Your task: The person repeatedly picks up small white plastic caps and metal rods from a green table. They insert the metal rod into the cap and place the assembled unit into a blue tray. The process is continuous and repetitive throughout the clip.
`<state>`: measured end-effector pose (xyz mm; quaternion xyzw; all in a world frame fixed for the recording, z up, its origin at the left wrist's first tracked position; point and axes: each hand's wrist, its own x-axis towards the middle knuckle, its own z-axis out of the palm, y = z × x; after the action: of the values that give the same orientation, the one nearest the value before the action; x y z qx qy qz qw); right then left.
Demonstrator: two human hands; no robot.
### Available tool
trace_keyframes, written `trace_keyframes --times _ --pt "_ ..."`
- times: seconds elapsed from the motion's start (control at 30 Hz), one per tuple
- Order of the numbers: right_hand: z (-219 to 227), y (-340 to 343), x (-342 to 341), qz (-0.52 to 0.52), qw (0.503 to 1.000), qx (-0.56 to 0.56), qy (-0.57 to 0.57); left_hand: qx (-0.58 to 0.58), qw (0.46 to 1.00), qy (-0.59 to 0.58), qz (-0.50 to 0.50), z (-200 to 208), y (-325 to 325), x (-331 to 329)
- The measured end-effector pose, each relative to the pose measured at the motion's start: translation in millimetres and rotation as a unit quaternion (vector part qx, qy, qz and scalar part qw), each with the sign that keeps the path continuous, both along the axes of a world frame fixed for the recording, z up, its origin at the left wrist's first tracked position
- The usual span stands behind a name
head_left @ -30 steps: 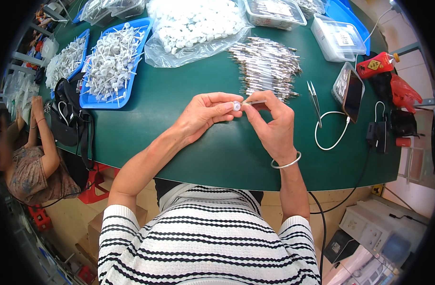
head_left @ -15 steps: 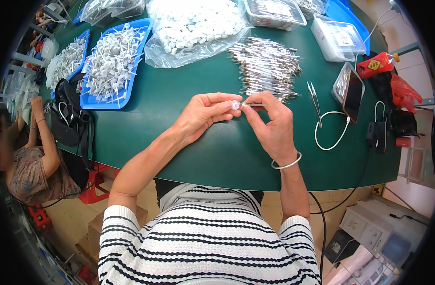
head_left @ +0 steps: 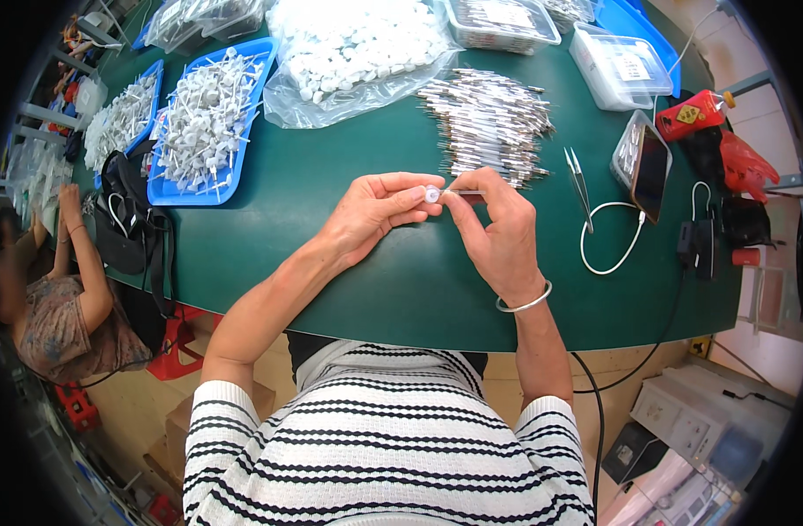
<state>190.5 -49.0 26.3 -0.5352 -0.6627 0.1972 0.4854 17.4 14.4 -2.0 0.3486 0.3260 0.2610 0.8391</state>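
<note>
Over the green table, a small round white plastic cap [head_left: 432, 195] sits pinched between the thumb and fingers of my left hand [head_left: 380, 210]. My right hand [head_left: 498, 228] grips a thin metal-tipped rod [head_left: 465, 192] between thumb and forefinger, its end meeting the cap's side. Whether the rod is inside the cap is too small to tell. Just beyond my right hand lies a heap of similar slim rods [head_left: 489, 123]. A clear bag of white caps [head_left: 358, 44] rests at the far middle.
Blue trays of white stemmed pieces [head_left: 204, 123] stand on the left, near a black bag [head_left: 130, 210]. Tweezers [head_left: 579, 188], a white cable [head_left: 607, 270], a phone [head_left: 651, 180] and a red bottle [head_left: 695, 114] lie to the right. Another person [head_left: 68, 307] sits at the left.
Both hands stay nearly in place, still holding the cap and the rod together. The cap is turned slightly, its round face showing more. The view has shifted a little.
</note>
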Motion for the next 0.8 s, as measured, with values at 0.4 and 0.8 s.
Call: trace_keyframes --times 0.4,0.8 --pt "0.6 0.3 0.8 0.006 1.0 -0.003 -0.008 0.001 1.0 0.006 0.004 -0.5 -0.8 0.0" --pt "0.4 1.2 6.3 0.03 0.999 -0.014 0.012 0.021 1.0 0.019 0.014 -1.5 -1.3 0.2"
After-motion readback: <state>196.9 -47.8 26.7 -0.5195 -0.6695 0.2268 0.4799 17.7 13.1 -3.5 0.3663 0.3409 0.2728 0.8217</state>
